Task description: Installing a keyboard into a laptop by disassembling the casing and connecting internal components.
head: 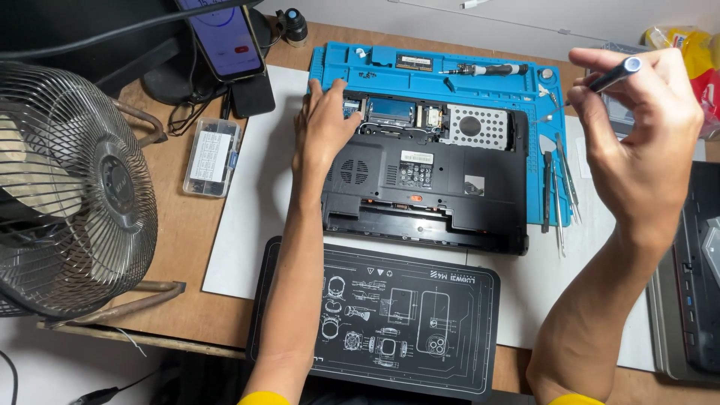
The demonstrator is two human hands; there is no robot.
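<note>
- Left hand point(321, 129) lies flat, fingers spread and gripping nothing, on the upper left corner of the black laptop point(424, 176), fingertips at the opened bay.
- Laptop sits underside up, matte plastic, vent grille and perforated metal drive plate showing; its back edge rests on the blue repair mat point(480, 77), front edge just beside the black work mat point(379, 319).
- Right hand point(643, 142) is raised over the right end of the blue mat, thumb and fingers pinched tight on a slim dark screwdriver point(615, 75), clear of the laptop.
- Metal pry tools point(559, 191) lie in a row just right of the laptop.
- Wire fan point(71, 187) crowds the left edge; clear plastic parts box point(211, 157) is between fan and laptop.
- White sheet point(251, 217) shows open room left of the laptop.
</note>
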